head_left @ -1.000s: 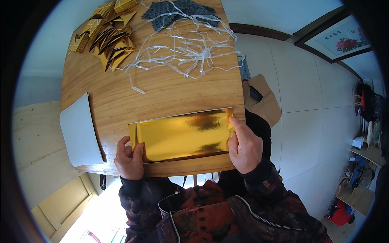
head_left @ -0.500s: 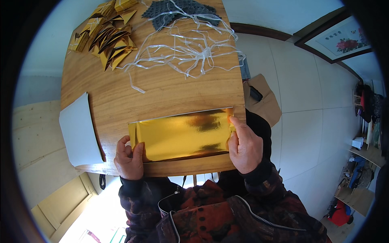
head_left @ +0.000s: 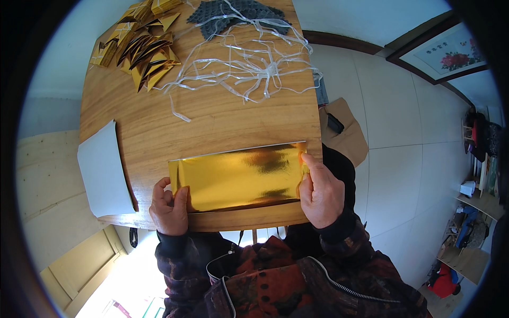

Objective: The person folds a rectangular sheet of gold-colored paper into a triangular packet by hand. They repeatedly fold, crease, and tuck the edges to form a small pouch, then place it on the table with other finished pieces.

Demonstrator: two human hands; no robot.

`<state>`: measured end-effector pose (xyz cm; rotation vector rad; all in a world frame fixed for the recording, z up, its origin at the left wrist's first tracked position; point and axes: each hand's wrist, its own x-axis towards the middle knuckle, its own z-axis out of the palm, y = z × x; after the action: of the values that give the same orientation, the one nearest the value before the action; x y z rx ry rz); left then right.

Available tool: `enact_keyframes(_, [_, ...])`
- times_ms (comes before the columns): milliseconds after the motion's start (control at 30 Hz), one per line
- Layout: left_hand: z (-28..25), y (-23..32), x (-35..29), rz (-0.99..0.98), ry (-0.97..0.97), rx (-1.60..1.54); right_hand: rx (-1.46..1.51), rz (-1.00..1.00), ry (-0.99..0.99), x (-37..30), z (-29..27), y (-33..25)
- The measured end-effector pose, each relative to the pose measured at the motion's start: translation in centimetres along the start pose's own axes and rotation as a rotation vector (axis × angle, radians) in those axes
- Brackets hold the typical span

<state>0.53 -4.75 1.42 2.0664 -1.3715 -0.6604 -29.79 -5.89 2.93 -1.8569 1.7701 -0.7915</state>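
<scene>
A long sheet of shiny gold foil paper (head_left: 233, 177) lies near the table's front edge, with a thin white line along its far side. At its left end, my left hand (head_left: 169, 206) grips the near corner, thumb on top and fingers around the edge. My right hand (head_left: 322, 191) pinches the right end between thumb and forefinger. The undersides of the fingers are hidden. To the left rests a stack of white-backed sheets (head_left: 106, 172).
Folded gold paper pieces (head_left: 146, 55) and tied gold bundles (head_left: 137, 10) are heaped at the far left of the wooden table (head_left: 238, 122). White plastic ribbons (head_left: 268, 69) spread across the far side, beside a grey textured cloth (head_left: 238, 18). Brown paper (head_left: 347, 130) lies beyond the right edge.
</scene>
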Motion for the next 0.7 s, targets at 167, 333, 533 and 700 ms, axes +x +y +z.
enact_keyframes(167, [0.03,0.15,-0.03,-0.008,0.003,-0.010,-0.008,0.001,0.009,-0.05,0.11,0.09])
enact_keyframes(333, [0.05,0.22,0.01,0.009,0.005,-0.005,-0.008,0.005,0.014,-0.05,0.16,0.08])
enact_keyframes(533, [0.13,0.05,-0.03,0.015,0.003,-0.009,-0.009,0.011,0.007,-0.01,0.07,-0.04])
enact_keyframes(700, [0.18,-0.10,0.07,0.034,-0.001,-0.017,-0.053,-0.051,0.025,0.09,0.23,0.44])
